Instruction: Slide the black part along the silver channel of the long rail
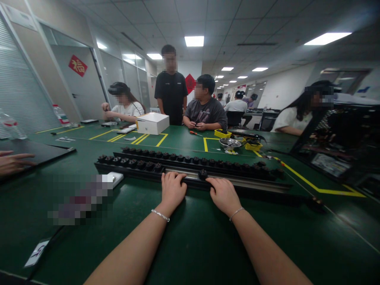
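Both the left hand (172, 190) and right hand (223, 194) are pressing curled fingers onto the long black rail (237, 183) lying across the green table (190, 237), likely risking the small black clip (203, 174) between them jamming or slipping sideways.

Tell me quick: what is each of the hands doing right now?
Left hand: palm down, fingers curled over the long black metal rail; a closed grip cannot be told.
Right hand: resting on the same rail beside a small black knob; grip cannot be told.
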`<action>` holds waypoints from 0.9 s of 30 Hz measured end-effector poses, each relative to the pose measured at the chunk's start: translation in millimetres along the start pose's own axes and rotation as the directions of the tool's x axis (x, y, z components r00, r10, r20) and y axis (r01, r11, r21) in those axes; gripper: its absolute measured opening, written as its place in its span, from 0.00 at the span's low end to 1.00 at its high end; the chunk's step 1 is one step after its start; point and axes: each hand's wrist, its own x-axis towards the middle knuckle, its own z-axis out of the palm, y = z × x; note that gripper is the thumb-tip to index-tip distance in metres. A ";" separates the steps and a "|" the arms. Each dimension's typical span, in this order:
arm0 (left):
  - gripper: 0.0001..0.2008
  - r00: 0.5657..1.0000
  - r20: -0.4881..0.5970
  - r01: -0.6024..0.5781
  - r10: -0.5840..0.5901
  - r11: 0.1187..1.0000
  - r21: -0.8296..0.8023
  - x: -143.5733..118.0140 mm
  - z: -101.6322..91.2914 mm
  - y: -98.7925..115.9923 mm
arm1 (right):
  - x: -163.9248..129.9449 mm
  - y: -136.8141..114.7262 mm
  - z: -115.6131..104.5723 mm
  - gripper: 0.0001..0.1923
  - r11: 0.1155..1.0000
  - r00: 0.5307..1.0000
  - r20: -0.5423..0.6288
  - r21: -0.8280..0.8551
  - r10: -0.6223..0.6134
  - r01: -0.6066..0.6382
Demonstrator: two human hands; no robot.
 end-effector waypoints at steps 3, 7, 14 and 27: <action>0.17 1.000 -0.004 -0.004 0.004 1.000 -0.004 -0.3 0.4 -0.2 | 0.2 0.3 -1.9 0.20 1.000 1.000 0.012 -0.004 0.003 -0.002; 0.17 1.000 -0.007 -0.007 0.007 1.000 -0.005 -0.1 0.4 0.3 | 0.3 1.1 -3.9 0.20 1.000 1.000 0.028 0.006 0.003 -0.004; 0.17 1.000 -0.017 -0.009 0.009 1.000 -0.008 -0.2 0.8 0.3 | -0.5 2.3 -5.1 0.20 1.000 0.999 0.037 0.004 0.012 -0.012; 0.17 1.000 -0.018 -0.005 0.005 1.000 -0.013 0.3 2.1 -0.7 | -1.3 4.8 -8.2 0.19 1.000 0.998 0.065 0.006 0.026 -0.027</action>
